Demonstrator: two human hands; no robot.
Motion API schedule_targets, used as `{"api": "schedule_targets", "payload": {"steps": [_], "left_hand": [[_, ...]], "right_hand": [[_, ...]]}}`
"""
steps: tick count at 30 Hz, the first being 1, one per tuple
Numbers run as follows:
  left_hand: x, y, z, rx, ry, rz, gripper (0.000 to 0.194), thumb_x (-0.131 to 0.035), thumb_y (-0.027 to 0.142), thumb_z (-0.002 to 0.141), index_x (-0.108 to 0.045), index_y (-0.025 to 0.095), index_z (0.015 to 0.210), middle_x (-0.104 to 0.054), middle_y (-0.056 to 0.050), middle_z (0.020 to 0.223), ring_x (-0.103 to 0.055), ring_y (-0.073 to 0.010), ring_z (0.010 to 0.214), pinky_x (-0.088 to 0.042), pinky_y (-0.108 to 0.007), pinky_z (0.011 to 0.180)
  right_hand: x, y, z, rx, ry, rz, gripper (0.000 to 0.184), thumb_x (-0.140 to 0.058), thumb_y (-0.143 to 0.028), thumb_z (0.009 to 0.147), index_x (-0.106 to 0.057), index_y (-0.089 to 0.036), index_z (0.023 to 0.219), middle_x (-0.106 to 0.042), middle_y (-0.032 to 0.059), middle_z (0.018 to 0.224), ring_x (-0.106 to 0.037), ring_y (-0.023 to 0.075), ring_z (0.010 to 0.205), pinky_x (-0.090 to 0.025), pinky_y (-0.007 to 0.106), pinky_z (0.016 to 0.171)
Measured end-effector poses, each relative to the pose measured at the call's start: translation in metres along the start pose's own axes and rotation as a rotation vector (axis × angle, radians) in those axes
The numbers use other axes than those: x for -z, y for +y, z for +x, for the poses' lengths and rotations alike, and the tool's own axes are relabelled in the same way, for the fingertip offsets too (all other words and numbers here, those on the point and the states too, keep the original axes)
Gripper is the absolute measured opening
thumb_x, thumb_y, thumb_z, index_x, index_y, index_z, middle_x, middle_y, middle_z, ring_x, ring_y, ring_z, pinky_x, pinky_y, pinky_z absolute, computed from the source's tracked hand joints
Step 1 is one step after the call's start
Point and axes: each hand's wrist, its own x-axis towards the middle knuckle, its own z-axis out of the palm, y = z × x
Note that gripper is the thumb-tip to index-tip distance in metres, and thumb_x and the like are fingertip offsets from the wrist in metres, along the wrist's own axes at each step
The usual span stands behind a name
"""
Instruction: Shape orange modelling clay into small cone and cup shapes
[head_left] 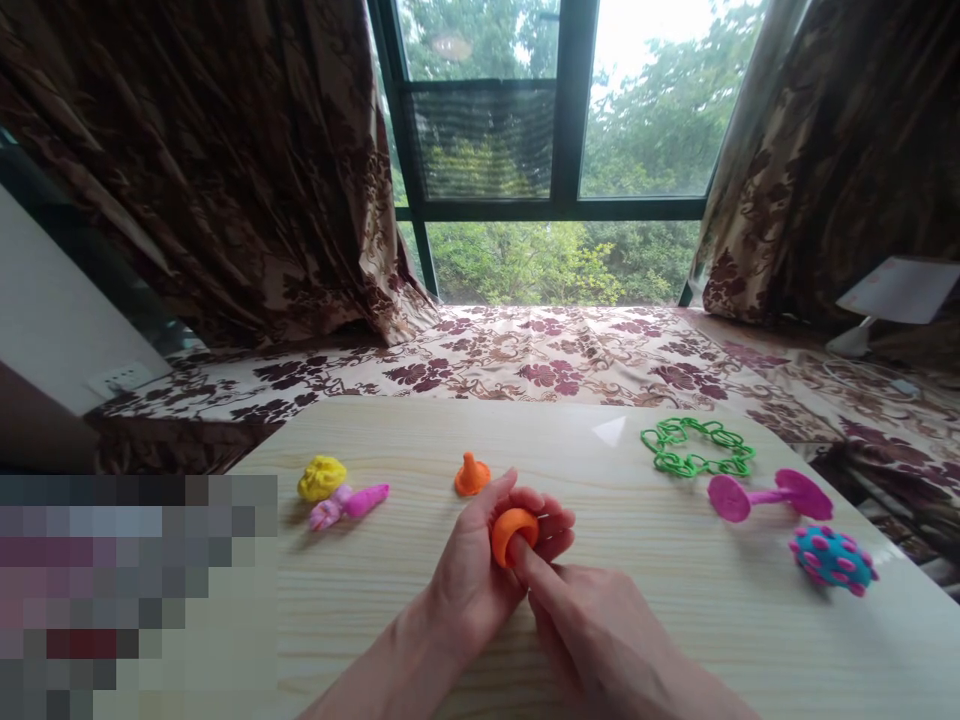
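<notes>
A hollow orange modelling-clay cup (513, 522) rests in my left hand (476, 560), whose palm and curled fingers cradle it. My right hand (592, 610) has its index finger pushed into the cup's opening, pressing on the inside wall; its other fingers are folded beneath and partly hidden. Just beyond my left hand, a small orange clay piece shaped like a pointed hat (472, 474) stands on the pale wooden table (405, 620).
At left lie a yellow clay lump (322, 478) and a pink clay piece with a tapered end (352, 505). To the right are a green clay ring chain (660, 455), a magenta dumbbell shape (772, 496) and a blue ball with pink bumps (832, 560). A lamp (892, 290) stands behind.
</notes>
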Motion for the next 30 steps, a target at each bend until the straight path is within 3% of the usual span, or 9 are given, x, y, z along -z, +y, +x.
{"api": "schedule_targets", "payload": {"steps": [5,8,10,13,16,18,23,26,30], "left_hand": [[0.002,-0.001,0.0,-0.003,0.02,0.026,0.023,-0.055,0.029,0.075,-0.055,0.013,0.059,-0.058,-0.003,0.066,-0.061,-0.0153,0.071,-0.05,-0.028,0.07],[-0.001,0.001,0.0,-0.016,0.012,0.033,0.022,-0.054,0.028,0.076,-0.056,0.012,0.061,-0.059,-0.004,0.067,-0.061,-0.0155,0.073,-0.05,-0.031,0.075],[-0.004,0.003,-0.001,-0.046,-0.025,0.014,0.016,-0.053,0.025,0.077,-0.06,0.012,0.073,-0.062,-0.006,0.078,-0.06,-0.018,0.082,-0.047,-0.034,0.081],[-0.009,0.005,-0.002,-0.105,-0.074,-0.008,0.017,-0.051,0.018,0.077,-0.059,0.014,0.092,-0.06,-0.009,0.099,-0.054,-0.021,0.101,-0.042,-0.036,0.091],[-0.009,0.002,-0.003,-0.132,-0.085,0.014,0.02,-0.051,0.017,0.077,-0.057,0.016,0.096,-0.058,-0.009,0.105,-0.051,-0.0208,0.106,-0.041,-0.036,0.092],[-0.007,-0.001,-0.003,-0.108,-0.081,0.033,0.021,-0.051,0.02,0.078,-0.057,0.017,0.098,-0.06,-0.008,0.1,-0.055,-0.0192,0.099,-0.044,-0.035,0.088],[-0.004,-0.005,0.0,-0.034,-0.025,0.004,0.019,-0.053,0.022,0.077,-0.059,0.013,0.093,-0.061,-0.008,0.089,-0.059,-0.0172,0.085,-0.046,-0.034,0.085],[-0.003,-0.006,0.003,-0.033,0.01,-0.036,0.015,-0.054,0.021,0.076,-0.06,0.012,0.086,-0.06,-0.007,0.083,-0.06,-0.0168,0.083,-0.046,-0.034,0.084],[0.0,-0.007,0.005,-0.057,0.042,0.024,0.019,-0.055,0.031,0.076,-0.059,0.013,0.073,-0.058,-0.004,0.072,-0.059,-0.0135,0.069,-0.05,-0.033,0.077]], "right_hand": [[-0.005,-0.005,0.003,-0.014,-0.047,-0.082,0.072,-0.041,-0.013,0.064,-0.021,-0.014,0.133,-0.061,0.0084,0.087,-0.054,0.0198,0.069,-0.035,0.026,0.052],[-0.008,-0.003,0.004,-0.025,-0.044,-0.018,0.072,-0.041,-0.014,0.066,-0.019,-0.013,0.134,-0.061,0.0087,0.085,-0.053,0.0198,0.067,-0.036,0.027,0.053],[-0.005,-0.001,0.003,-0.025,0.019,0.121,0.067,-0.039,-0.014,0.072,-0.018,-0.015,0.134,-0.061,0.0066,0.083,-0.052,0.0175,0.066,-0.038,0.027,0.056],[0.007,-0.004,0.003,-0.071,0.075,0.505,0.054,-0.034,-0.015,0.081,-0.019,-0.02,0.134,-0.057,0.0011,0.075,-0.049,0.0123,0.061,-0.039,0.024,0.058],[0.018,-0.012,0.003,-0.175,-0.024,0.928,0.051,-0.031,-0.019,0.086,-0.015,-0.02,0.134,-0.052,-0.0018,0.068,-0.046,0.0093,0.054,-0.041,0.021,0.053],[0.019,-0.014,0.003,-0.202,-0.047,1.002,0.051,-0.032,-0.02,0.086,-0.015,-0.02,0.134,-0.053,-0.0012,0.07,-0.047,0.0094,0.055,-0.041,0.02,0.052],[0.004,-0.001,0.0,-0.078,0.138,0.448,0.046,-0.035,-0.017,0.083,-0.029,-0.018,0.129,-0.059,0.0035,0.08,-0.051,0.0134,0.064,-0.039,0.025,0.059],[-0.002,0.006,-0.002,-0.027,0.113,0.182,0.054,-0.037,-0.014,0.079,-0.025,-0.018,0.131,-0.061,0.0045,0.083,-0.052,0.0151,0.064,-0.037,0.025,0.057],[-0.002,0.004,0.0,-0.023,0.043,0.041,0.061,-0.038,-0.014,0.073,-0.022,-0.016,0.132,-0.061,0.0035,0.077,-0.052,0.0156,0.06,-0.035,0.024,0.052]]}}
